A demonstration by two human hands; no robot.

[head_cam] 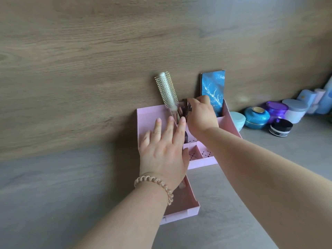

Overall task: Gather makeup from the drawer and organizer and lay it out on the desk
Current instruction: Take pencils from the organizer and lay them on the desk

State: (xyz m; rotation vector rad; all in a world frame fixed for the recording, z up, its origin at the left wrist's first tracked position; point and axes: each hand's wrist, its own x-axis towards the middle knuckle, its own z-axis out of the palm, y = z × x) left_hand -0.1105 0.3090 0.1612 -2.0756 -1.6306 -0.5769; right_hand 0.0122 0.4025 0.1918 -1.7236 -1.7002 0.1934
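Observation:
A pink organizer [149,115] stands on the desk against a wooden wall, its pink drawer [186,211] pulled out toward me. My left hand [165,151] lies flat and open on the organizer's top, fingers spread. My right hand [199,115] reaches into a back compartment and pinches a bunch of dark brown makeup brushes [186,111]. A white round hairbrush [166,89] stands in the compartment to the left. A blue patterned palette [213,88] stands upright at the back right. The drawer's contents are mostly hidden by my left arm.
To the right of the organizer sit several jars: a pale teal one [238,120], a blue ribbed one [256,117], a purple one [276,108], a black one [280,127] and a white one [294,110]. Pale blue bottles [305,97] stand behind them.

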